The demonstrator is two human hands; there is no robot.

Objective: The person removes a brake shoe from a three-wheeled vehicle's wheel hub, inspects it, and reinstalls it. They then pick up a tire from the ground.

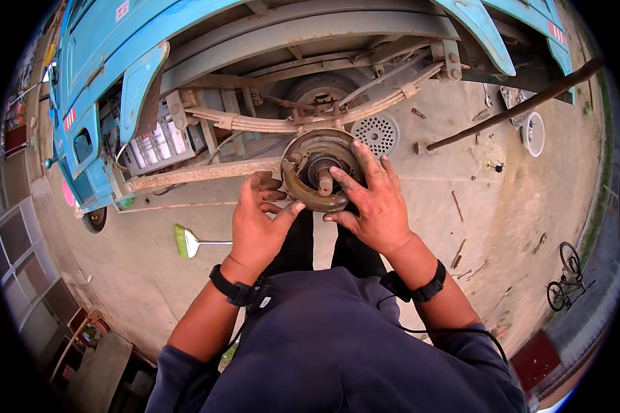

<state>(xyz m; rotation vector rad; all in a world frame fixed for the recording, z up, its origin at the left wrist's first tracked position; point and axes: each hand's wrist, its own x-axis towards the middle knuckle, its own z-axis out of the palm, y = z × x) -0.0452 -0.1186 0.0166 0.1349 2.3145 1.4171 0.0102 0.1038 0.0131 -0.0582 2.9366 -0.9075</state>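
Head view: metal ring [297, 183] seems seated around axle stub [324, 182], the stub's end uncovered. Left hand [260, 219] is loosely open beside it; right hand [377, 205] spreads across.

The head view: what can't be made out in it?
Round metal part, head view: its back is hidden by its front.
Blue truck, head view: partly cut off by the upper edge.
Small dark piece on the ground, head view: too small to identify.
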